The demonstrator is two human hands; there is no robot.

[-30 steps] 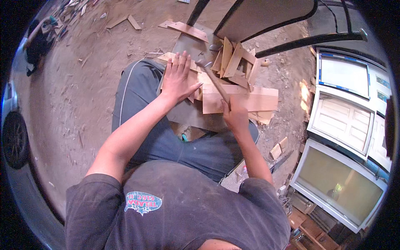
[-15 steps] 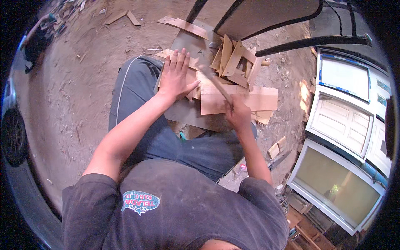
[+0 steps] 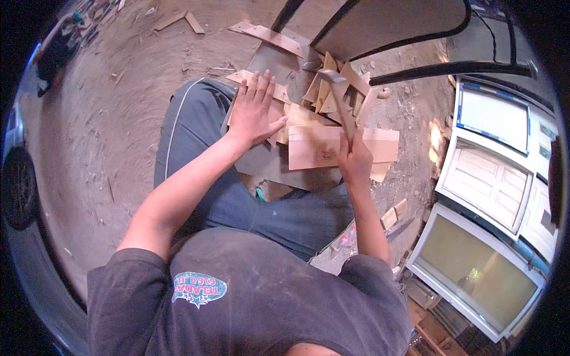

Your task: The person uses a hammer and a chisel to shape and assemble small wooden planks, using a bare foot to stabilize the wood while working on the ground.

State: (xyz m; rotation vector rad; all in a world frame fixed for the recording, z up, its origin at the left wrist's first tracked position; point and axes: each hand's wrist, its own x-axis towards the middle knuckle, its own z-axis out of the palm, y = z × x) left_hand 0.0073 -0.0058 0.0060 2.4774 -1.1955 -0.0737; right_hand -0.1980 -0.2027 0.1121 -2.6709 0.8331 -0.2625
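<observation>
My left hand (image 3: pixel 254 111) lies flat with fingers extended on thin pale wood pieces (image 3: pixel 279 95) between my knees. My right hand (image 3: pixel 354 157) grips the handle of a hammer (image 3: pixel 332 76), whose head is raised to the right of the left hand, over a loose pile of angled wooden offcuts (image 3: pixel 326 104). A wider pale board (image 3: pixel 306 147) lies under the hammer handle and right hand. The wood rests on a grey flat surface (image 3: pixel 267 163); another strip with small holes (image 3: pixel 267 38) lies at its far end.
A dark-framed chair or frame (image 3: pixel 445 71) stands at upper right. White panelled doors (image 3: pixel 481 178) and a glazed frame (image 3: pixel 475 267) are at right. A car wheel (image 3: pixel 19 187) is at left, a partly visible person (image 3: pixel 53 56) at upper left, wood scraps (image 3: pixel 178 21) on the dirt.
The hammer and my right hand have shifted rightward, and the hammer head is higher in the picture. My left hand stays in nearly the same place.
</observation>
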